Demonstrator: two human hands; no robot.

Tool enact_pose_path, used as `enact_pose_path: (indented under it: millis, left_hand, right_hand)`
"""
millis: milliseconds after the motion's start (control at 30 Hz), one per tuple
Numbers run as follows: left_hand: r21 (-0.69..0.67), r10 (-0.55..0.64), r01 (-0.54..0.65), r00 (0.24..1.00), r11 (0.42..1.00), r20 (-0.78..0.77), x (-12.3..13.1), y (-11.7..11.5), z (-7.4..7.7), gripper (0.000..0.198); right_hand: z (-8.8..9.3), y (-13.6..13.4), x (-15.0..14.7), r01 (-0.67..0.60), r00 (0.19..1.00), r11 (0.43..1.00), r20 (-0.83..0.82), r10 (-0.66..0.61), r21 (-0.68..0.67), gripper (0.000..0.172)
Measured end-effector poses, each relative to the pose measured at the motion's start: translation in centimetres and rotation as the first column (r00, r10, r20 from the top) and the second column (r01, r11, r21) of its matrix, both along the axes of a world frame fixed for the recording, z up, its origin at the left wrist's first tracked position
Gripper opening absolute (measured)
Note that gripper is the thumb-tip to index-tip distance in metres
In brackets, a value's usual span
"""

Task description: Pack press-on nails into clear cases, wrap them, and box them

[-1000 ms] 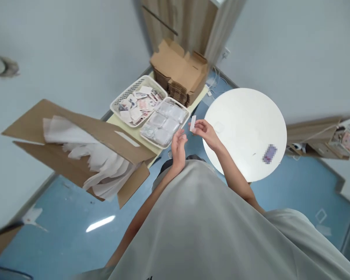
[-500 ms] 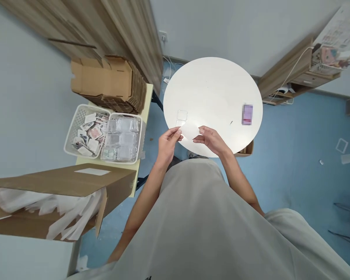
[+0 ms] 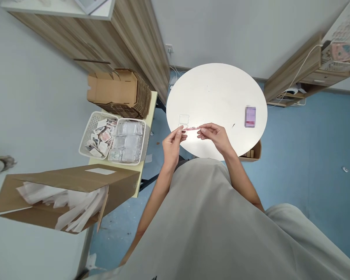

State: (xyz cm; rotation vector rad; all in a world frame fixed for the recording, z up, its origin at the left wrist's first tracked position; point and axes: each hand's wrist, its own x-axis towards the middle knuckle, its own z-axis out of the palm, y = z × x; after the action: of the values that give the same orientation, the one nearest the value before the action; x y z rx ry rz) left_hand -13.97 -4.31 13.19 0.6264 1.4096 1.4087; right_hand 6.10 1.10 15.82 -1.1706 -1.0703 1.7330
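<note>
- Thin card (image 3: 191, 128): seen nearly edge-on, spanning both hands above the near part of the round white table (image 3: 218, 93).
- Left hand (image 3: 172, 147): thumb and fingers pinch its left end; left forearm (image 3: 153, 206) slants inward.
- Right hand (image 3: 217, 137): pinches the opposite end, lower fingers curled.
- Clear case (image 3: 184, 118): on the table, just beyond the left hand.

On my feed I take this for a small packing room: stacked cardboard boxes (image 3: 116, 91) at ten o'clock, white baskets (image 3: 91, 121) of loose cards (image 3: 105, 135) and clear plastic cases (image 3: 132, 142) at nine, an open carton (image 3: 76, 177) stuffed with white sheets (image 3: 78, 200) at eight, a round white table (image 3: 218, 89) at two.
</note>
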Motion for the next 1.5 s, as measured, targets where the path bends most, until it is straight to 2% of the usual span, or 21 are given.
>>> enact_pose_path:
  millis: [133, 267, 367, 467, 567, 733, 867, 1000, 1067, 1133, 1267, 1400, 1500]
  left_hand:
    - [0.044, 0.01, -0.014, 0.994, 0.999, 0.106, 0.5, -0.7, 1.3, 0.063]
    - [0.047, -0.028, 0.02, 0.985, 0.999, 0.172, 1.5, -1.5, 2.0, 0.053]
    - [0.02, -0.003, 0.0, 0.988, 1.0, 0.156, 2.1, -2.0, 1.8, 0.045]
    - [0.018, 0.03, -0.033, 0.993, 0.999, 0.117, 2.2, -2.2, 1.5, 0.043]
    - [0.04, 0.054, -0.057, 0.995, 0.998, 0.079, 2.2, -2.2, 1.4, 0.045]
    - [0.048, 0.093, -0.093, 0.996, 0.995, 0.0, 3.0, -2.2, 1.1, 0.046]
    - [0.084, 0.066, -0.054, 0.987, 0.995, -0.148, 4.0, -2.8, 1.5, 0.04]
    - [0.153, -0.012, 0.065, 0.947, 0.986, -0.32, 4.8, -3.6, 2.2, 0.038]
    - [0.186, -0.056, 0.137, 0.92, 0.973, -0.387, 4.8, -3.8, 2.1, 0.041]
    - [0.209, -0.043, 0.144, 0.904, 0.967, -0.425, 4.4, -3.8, 1.6, 0.047]
    - [0.155, 0.074, -0.017, 0.926, 0.988, -0.371, 2.9, -3.2, 0.4, 0.059]
    - [0.004, 0.017, -0.016, 0.981, 1.0, -0.191, 2.1, -3.1, -0.1, 0.056]
    - [-0.05, 0.03, -0.035, 0.995, 0.998, -0.1, 2.2, -3.5, -0.3, 0.051]
  right_hand:
    - [0.1, 0.1, -0.1, -0.032, 0.999, 0.997, 0.023, 0.03, 0.072, 0.041]
    - [-1.0, -0.7, -1.2, 0.048, 0.998, 0.993, 0.037, -0.052, 0.104, 0.03]
    - [-1.9, -1.6, -2.1, 0.089, 0.995, 0.991, 0.035, -0.093, 0.101, 0.023]
    - [-2.1, -2.3, -2.4, 0.072, 0.994, 0.99, 0.067, -0.08, 0.122, 0.021]
    - [-1.5, -2.8, -2.3, 0.053, 0.989, 0.983, 0.128, -0.077, 0.176, 0.019]
    - [-0.2, -3.7, -2.3, 0.152, 0.965, 0.949, 0.165, -0.203, 0.275, 0.009]
    - [0.3, -4.6, -3.1, 0.154, 0.97, 0.948, 0.141, -0.2, 0.279, 0.021]
    - [0.3, -5.1, -3.8, 0.194, 0.967, 0.954, 0.119, -0.225, 0.227, 0.033]
    - [0.0, -5.0, -3.8, 0.22, 0.962, 0.953, 0.115, -0.247, 0.207, 0.039]
    - [-0.4, -4.7, -3.6, 0.246, 0.959, 0.951, 0.098, -0.267, 0.189, 0.048]
    - [-0.8, -3.7, -2.8, 0.211, 0.973, 0.968, 0.064, -0.221, 0.14, 0.053]
    - [-0.7, -3.3, -2.4, 0.146, 0.986, 0.984, 0.06, -0.153, 0.101, 0.052]
    - [-0.9, -3.2, -2.6, 0.114, 0.991, 0.99, 0.058, -0.119, 0.077, 0.052]
